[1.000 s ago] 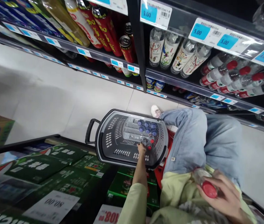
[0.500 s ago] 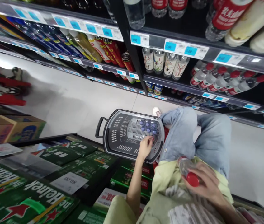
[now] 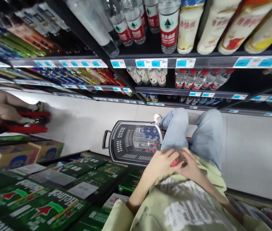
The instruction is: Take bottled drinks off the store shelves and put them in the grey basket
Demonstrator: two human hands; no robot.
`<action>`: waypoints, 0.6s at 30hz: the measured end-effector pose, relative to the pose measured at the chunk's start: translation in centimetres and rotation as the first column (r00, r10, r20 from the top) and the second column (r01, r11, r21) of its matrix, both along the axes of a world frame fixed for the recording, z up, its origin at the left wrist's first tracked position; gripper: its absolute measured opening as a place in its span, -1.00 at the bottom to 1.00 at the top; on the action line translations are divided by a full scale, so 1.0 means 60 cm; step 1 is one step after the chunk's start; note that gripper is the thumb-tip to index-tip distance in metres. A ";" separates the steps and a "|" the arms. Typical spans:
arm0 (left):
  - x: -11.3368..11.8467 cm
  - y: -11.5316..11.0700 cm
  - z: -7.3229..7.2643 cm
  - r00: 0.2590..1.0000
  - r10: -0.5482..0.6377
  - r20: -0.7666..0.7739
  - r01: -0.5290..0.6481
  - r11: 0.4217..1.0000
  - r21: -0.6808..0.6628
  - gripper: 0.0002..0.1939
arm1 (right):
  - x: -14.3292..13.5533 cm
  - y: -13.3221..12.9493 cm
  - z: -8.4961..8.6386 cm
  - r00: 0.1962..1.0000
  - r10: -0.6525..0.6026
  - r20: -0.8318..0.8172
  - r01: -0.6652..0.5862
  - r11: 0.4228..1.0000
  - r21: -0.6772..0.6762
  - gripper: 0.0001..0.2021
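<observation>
Over the lap of the pale jeans (image 3: 176, 128), a red-capped bottle (image 3: 174, 162) is apparently being gripped by both hands; only its cap is showing, the rest being hidden. With that cap as the dial's centre and twelve towards the shelves (image 3: 213, 62), the left hand (image 3: 163, 160) is being curled round it from nine o'clock, the right hand (image 3: 189, 163) from three; how the hold is being shared cannot be told. A drop onto lap or floor is being risked, should either set of fingers loosen on smooth plastic. At ten, a grey basket (image 3: 120, 150) is being filled out by blue-capped bottles (image 3: 149, 131) and, on their six o'clock side, red-capped bottles (image 3: 153, 149); these could be toppled by a nudge from the near knee. Farther out, green cartons (image 3: 51, 210) are being stacked up towards eight o'clock.
</observation>
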State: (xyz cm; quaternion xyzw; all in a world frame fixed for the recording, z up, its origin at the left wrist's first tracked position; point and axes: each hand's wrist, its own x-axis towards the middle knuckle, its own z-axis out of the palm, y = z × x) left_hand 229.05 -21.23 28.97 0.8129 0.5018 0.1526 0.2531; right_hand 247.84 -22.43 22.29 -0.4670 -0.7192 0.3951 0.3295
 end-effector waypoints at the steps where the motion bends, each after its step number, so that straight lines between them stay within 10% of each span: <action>1: -0.007 -0.003 -0.002 0.999 0.038 0.011 -0.038 0.999 0.023 -0.81 | 0.006 0.001 -0.012 0.999 0.019 0.042 -0.017 0.998 -0.053 -0.56; 5: -0.051 -0.015 -0.003 0.936 0.315 0.156 -0.327 0.943 0.061 -0.80 | 0.027 0.006 -0.062 0.983 0.054 0.176 -0.009 0.968 -0.250 -0.49; 10: -0.103 -0.022 -0.041 0.683 0.716 0.142 -0.728 0.683 0.057 -0.79 | 0.027 0.009 -0.080 0.976 0.059 0.208 0.003 0.957 -0.288 -0.65; 18: -0.212 -0.047 -0.263 0.490 0.809 -0.323 -0.862 0.505 -0.043 -0.80 | 0.018 0.013 -0.074 0.973 0.057 0.226 0.006 0.963 -0.268 -0.73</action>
